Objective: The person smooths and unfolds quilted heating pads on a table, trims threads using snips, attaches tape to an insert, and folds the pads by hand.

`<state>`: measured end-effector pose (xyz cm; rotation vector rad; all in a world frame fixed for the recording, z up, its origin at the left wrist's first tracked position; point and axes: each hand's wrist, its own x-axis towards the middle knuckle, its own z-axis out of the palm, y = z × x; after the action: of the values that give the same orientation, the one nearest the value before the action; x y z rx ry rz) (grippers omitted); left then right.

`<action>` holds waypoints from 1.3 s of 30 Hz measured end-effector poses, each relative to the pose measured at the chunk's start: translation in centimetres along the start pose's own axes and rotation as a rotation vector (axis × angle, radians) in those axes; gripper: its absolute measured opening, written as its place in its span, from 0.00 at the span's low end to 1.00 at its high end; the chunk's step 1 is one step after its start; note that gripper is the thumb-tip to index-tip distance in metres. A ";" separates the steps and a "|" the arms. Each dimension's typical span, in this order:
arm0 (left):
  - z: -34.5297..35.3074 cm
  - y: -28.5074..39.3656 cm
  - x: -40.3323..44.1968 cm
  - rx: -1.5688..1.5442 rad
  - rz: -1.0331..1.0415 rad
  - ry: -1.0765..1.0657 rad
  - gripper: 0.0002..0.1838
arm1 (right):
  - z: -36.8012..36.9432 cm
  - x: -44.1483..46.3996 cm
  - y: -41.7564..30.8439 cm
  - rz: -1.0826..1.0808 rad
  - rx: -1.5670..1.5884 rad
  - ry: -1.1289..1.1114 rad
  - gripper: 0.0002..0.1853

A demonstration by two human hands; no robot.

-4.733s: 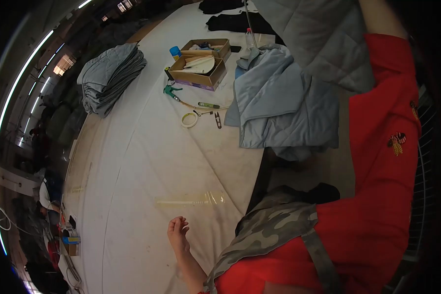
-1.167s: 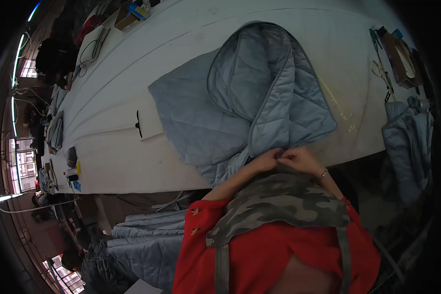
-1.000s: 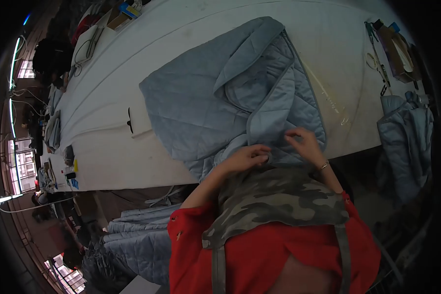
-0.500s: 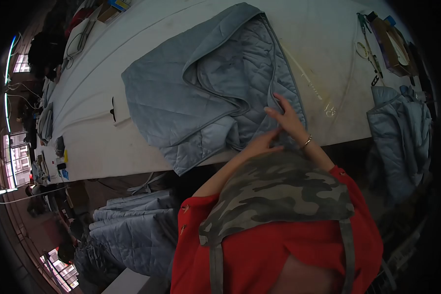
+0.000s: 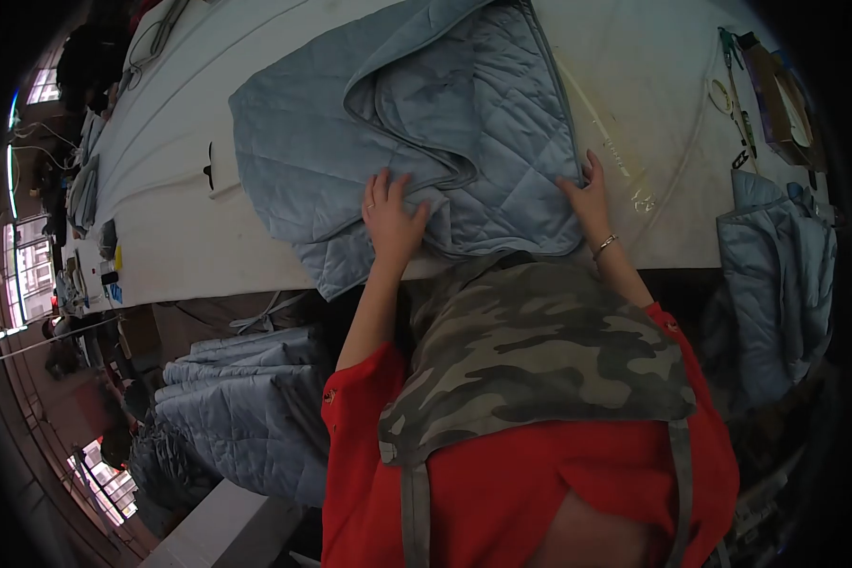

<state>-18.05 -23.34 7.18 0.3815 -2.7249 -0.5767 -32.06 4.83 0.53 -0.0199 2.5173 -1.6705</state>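
Note:
A blue-grey quilted blanket [image 5: 298, 142] lies on the white table, its bound edge folded over in loose waves near the middle. Fingers spread, my left hand [image 5: 393, 220] rests on the blanket's near part, beside the fold. At the blanket's right edge is my right hand [image 5: 592, 201], thumb over the cloth and forefinger raised apart from it. A bracelet circles the right wrist.
Folded quilted pieces [image 5: 246, 417] hang below the table's front edge at left. More quilted cloth [image 5: 776, 284] drapes at the right. Scissors [image 5: 721, 97] and a cardboard box [image 5: 776, 104] sit at the table's right side. A clear ruler [image 5: 606, 137] lies beside the blanket.
My left hand has moved left and forward from beside the right hand onto the blanket. My right hand has shifted right to the edge, and the blanket's right part lies flatter.

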 end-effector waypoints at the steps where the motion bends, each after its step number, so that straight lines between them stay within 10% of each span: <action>1: 0.0 -1.2 -0.4 0.050 -0.082 0.036 0.24 | 0.1 0.1 -0.8 0.159 0.128 -0.044 0.37; 4: 0.7 -3.3 -1.2 0.123 -0.200 0.078 0.26 | -0.3 0.4 -3.2 0.502 0.312 -0.279 0.30; 13: -2.2 -4.0 -1.7 0.163 -0.159 0.049 0.21 | -15.0 4.7 -5.7 0.285 0.743 0.152 0.18; 24: -1.5 -6.7 -8.2 0.191 -0.399 0.330 0.34 | -18.8 0.9 8.9 0.141 0.015 0.642 0.17; 26: -0.3 -9.4 -8.2 -0.480 -0.542 0.437 0.37 | -16.7 1.3 4.0 -0.212 -0.471 0.563 0.20; 34: -0.1 -7.8 -5.3 -0.981 -0.927 0.489 0.34 | -1.5 2.2 -5.7 -0.191 -0.120 -0.243 0.48; 39: 1.8 -10.0 -6.8 -1.208 -0.951 0.451 0.25 | 1.1 0.8 -5.2 -0.328 -0.546 -0.147 0.53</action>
<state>-10.65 -29.34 -0.50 1.2056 -1.2392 -1.8672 -33.02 1.69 4.80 -0.6055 2.8745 -0.9548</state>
